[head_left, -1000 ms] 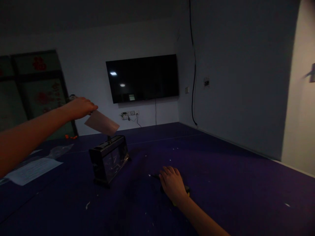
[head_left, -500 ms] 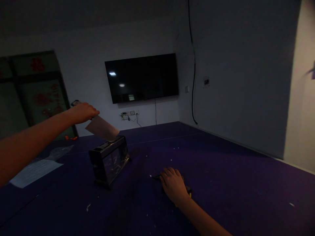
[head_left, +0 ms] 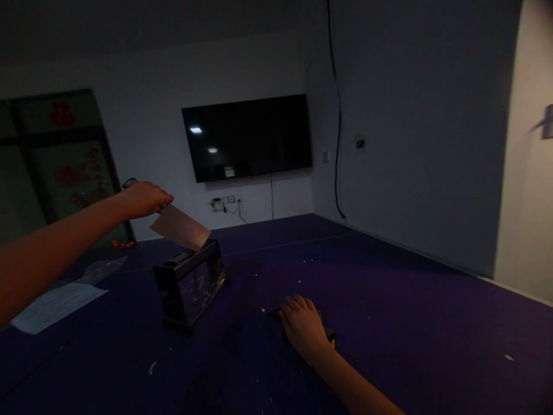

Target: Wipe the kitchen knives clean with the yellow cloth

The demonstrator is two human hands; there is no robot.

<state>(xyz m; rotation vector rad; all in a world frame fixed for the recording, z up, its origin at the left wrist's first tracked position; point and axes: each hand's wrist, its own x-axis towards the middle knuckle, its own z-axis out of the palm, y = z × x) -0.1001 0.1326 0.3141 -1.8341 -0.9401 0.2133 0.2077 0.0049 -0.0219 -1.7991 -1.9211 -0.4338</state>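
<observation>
My left hand (head_left: 149, 199) is closed on the upper edge of a pale piece of paper (head_left: 181, 226). A small shiny thing (head_left: 129, 183) sticks out behind that hand; I cannot make out what it is. The paper slants down, its lower corner at the top of a black box (head_left: 190, 288) with a clear side window and slots in its top, which looks like a small paper shredder. Palm down on the table, my right hand (head_left: 302, 325) has its fingers curled over a dark tool with yellow parts (head_left: 332, 335), mostly hidden beneath it. A dark pointed end shows to its left.
The purple-blue table (head_left: 389, 305) carries small white scraps (head_left: 152, 368). A printed sheet (head_left: 60, 305) and a clear plastic bag (head_left: 101, 270) lie at the left, with orange pieces (head_left: 122, 244) farther back. A television (head_left: 248, 138) hangs on the wall beyond.
The view has shifted slightly to the right. Both hands, the paper and the black box keep nearly the same places relative to each other.
</observation>
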